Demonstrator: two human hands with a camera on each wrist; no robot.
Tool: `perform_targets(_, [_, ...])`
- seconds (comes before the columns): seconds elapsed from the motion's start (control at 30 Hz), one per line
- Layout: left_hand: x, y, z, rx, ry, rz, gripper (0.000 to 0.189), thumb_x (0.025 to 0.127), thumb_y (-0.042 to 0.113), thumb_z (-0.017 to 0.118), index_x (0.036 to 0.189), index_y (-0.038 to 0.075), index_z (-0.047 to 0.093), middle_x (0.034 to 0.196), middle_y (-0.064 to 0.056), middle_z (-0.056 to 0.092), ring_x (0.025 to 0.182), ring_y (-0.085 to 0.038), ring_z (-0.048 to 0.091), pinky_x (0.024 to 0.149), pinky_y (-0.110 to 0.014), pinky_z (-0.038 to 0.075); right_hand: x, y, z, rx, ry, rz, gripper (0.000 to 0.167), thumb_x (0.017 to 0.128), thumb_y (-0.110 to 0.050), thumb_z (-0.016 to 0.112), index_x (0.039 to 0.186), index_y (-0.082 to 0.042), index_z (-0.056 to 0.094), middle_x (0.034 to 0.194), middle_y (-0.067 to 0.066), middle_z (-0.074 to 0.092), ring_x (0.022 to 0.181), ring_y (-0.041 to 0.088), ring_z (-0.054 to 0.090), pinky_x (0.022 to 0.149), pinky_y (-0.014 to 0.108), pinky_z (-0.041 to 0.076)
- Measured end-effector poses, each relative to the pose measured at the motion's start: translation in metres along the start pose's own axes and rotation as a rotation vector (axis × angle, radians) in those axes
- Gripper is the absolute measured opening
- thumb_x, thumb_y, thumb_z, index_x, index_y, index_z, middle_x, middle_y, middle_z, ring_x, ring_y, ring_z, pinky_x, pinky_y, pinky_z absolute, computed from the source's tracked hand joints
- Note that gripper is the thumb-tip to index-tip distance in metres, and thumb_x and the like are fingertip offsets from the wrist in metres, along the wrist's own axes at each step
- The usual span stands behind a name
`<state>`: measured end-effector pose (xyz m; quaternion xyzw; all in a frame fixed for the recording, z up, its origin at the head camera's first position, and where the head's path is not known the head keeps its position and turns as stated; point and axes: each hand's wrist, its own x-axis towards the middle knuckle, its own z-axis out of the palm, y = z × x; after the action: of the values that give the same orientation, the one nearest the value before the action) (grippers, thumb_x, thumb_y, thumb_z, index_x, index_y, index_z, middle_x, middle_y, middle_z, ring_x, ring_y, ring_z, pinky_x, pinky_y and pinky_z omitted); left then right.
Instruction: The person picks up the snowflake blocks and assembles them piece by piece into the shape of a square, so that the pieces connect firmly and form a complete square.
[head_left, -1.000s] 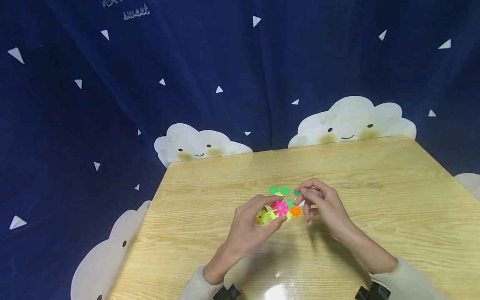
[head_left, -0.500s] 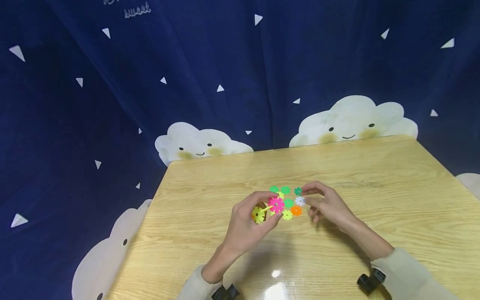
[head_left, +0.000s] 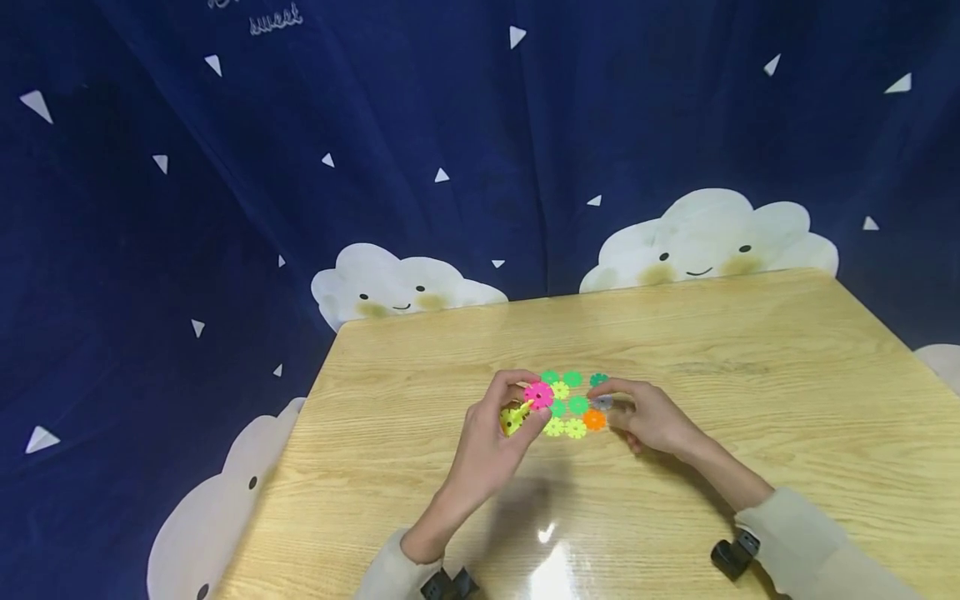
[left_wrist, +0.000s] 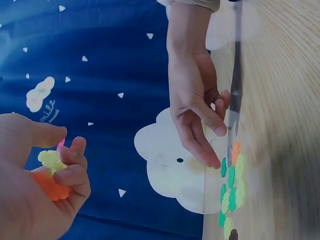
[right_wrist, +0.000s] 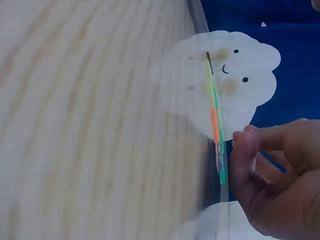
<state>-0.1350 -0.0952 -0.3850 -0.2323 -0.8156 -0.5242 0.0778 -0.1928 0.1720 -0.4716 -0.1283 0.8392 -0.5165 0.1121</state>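
My left hand [head_left: 487, 442] holds a few joined snowflake discs above the table: a pink disc [head_left: 538, 396], yellow ones [head_left: 512, 421] and, in the left wrist view, an orange disc [left_wrist: 50, 187]. Thumb and fingers are curled round them. Past the loose discs on the table, my right hand [head_left: 660, 423] reaches in with its thumb and forefinger around the white disc [head_left: 603, 402], partly covered in the head view. Nothing shows between those fingertips in the right wrist view. Close by lie an orange disc [head_left: 594, 419] and a dark green disc [head_left: 598, 379].
Several loose green discs [head_left: 572, 379] and yellow discs [head_left: 575, 428] lie flat in a cluster between the hands. The wooden table [head_left: 420, 367] ends at a blue curtain [head_left: 420, 100] printed with clouds and triangles.
The left hand has drawn slightly left and away with the joined discs, uncovering more loose ones. The right hand shifted right, then came in low over the white disc.
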Motion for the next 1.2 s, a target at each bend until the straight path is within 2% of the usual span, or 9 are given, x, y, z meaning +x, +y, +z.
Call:
perform_targets(0.13, [0.001, 0.000, -0.001, -0.064, -0.024, -0.035, 0.028, 0.104, 0.023, 0.065, 0.131, 0.019, 0.058, 0.096, 0.003, 0.074, 0.066, -0.018, 0.060, 0.058, -0.022, 0.041, 0.002, 0.002, 0.002, -0.092, -0.008, -0.057, 0.042, 0.094, 0.011, 0.059, 0.132, -0.005, 0.066, 0.061, 0.011, 0.058, 0.042, 0.014, 0.046, 0.039, 0.023, 0.042])
perform_targets(0.23, [0.001, 0.000, -0.001, -0.123, -0.053, -0.066, 0.024, 0.106, 0.017, 0.060, 0.129, 0.016, 0.055, 0.097, -0.001, 0.075, 0.058, -0.024, 0.059, 0.052, -0.022, 0.044, 0.002, 0.002, 0.005, -0.150, 0.008, -0.113, 0.040, 0.091, 0.012, 0.062, 0.127, -0.004, 0.069, 0.081, 0.014, 0.068, 0.043, 0.011, 0.048, 0.039, 0.023, 0.042])
perform_targets(0.37, [0.001, 0.000, -0.002, -0.205, -0.101, -0.118, 0.019, 0.106, 0.007, 0.052, 0.123, 0.013, 0.048, 0.097, -0.006, 0.077, 0.059, -0.025, 0.064, 0.055, -0.027, 0.054, 0.003, 0.000, 0.009, -0.335, 0.049, -0.241, 0.035, 0.088, 0.005, 0.075, 0.121, -0.005, 0.074, 0.116, 0.010, 0.073, 0.074, 0.019, 0.068, 0.064, 0.035, 0.058])
perform_targets(0.47, [0.002, 0.001, -0.002, -0.266, -0.132, -0.151, 0.016, 0.105, 0.004, 0.047, 0.119, 0.011, 0.043, 0.098, -0.008, 0.078, 0.063, -0.022, 0.071, 0.060, -0.031, 0.058, 0.003, -0.003, 0.012, -0.483, 0.055, -0.300, 0.035, 0.086, 0.001, 0.080, 0.119, -0.009, 0.077, 0.121, 0.006, 0.072, 0.106, 0.028, 0.069, 0.088, 0.047, 0.058])
perform_targets(0.53, [0.003, 0.001, -0.002, -0.302, -0.151, -0.168, 0.013, 0.106, 0.004, 0.044, 0.117, 0.010, 0.041, 0.099, -0.010, 0.078, 0.068, -0.024, 0.075, 0.055, -0.027, 0.053, 0.002, -0.005, 0.012, -0.548, 0.038, -0.318, 0.035, 0.085, 0.002, 0.080, 0.118, -0.011, 0.078, 0.120, 0.003, 0.072, 0.111, 0.030, 0.069, 0.090, 0.051, 0.058])
perform_targets(0.7, [0.004, 0.003, -0.003, -0.342, -0.183, -0.195, 0.009, 0.108, 0.008, 0.044, 0.114, 0.007, 0.038, 0.105, -0.013, 0.079, 0.081, -0.030, 0.079, 0.046, -0.022, 0.026, 0.000, -0.011, 0.013, -0.689, -0.006, -0.407, 0.027, 0.084, 0.001, 0.083, 0.104, -0.017, 0.081, 0.105, -0.005, 0.068, 0.091, 0.016, 0.067, 0.074, 0.035, 0.059])
perform_targets(0.87, [0.003, 0.002, -0.003, -0.373, -0.197, -0.209, 0.012, 0.108, 0.011, 0.046, 0.115, 0.006, 0.037, 0.108, -0.014, 0.078, 0.081, -0.035, 0.078, 0.041, -0.025, 0.016, -0.004, -0.014, 0.015, -0.729, -0.021, -0.454, 0.024, 0.088, -0.001, 0.081, 0.085, -0.022, 0.069, 0.089, -0.007, 0.057, 0.073, 0.007, 0.049, 0.058, 0.024, 0.044])
perform_targets(1.13, [0.003, 0.003, -0.001, -0.457, -0.189, -0.199, 0.011, 0.110, 0.013, 0.047, 0.116, 0.009, 0.038, 0.105, -0.017, 0.078, 0.070, -0.035, 0.077, 0.047, -0.023, 0.039, -0.004, -0.012, 0.016, -0.744, -0.024, -0.455, 0.031, 0.093, 0.005, 0.070, 0.081, -0.021, 0.057, 0.077, -0.008, 0.045, 0.065, 0.006, 0.038, 0.051, 0.021, 0.032])
perform_targets(1.2, [0.002, 0.003, 0.000, -0.472, -0.186, -0.196, 0.012, 0.110, 0.012, 0.047, 0.118, 0.010, 0.039, 0.104, -0.019, 0.078, 0.069, -0.035, 0.077, 0.045, -0.024, 0.038, -0.004, -0.011, 0.016, -0.734, -0.032, -0.448, 0.032, 0.093, 0.008, 0.065, 0.082, -0.020, 0.055, 0.075, -0.010, 0.041, 0.063, 0.005, 0.035, 0.050, 0.021, 0.028])
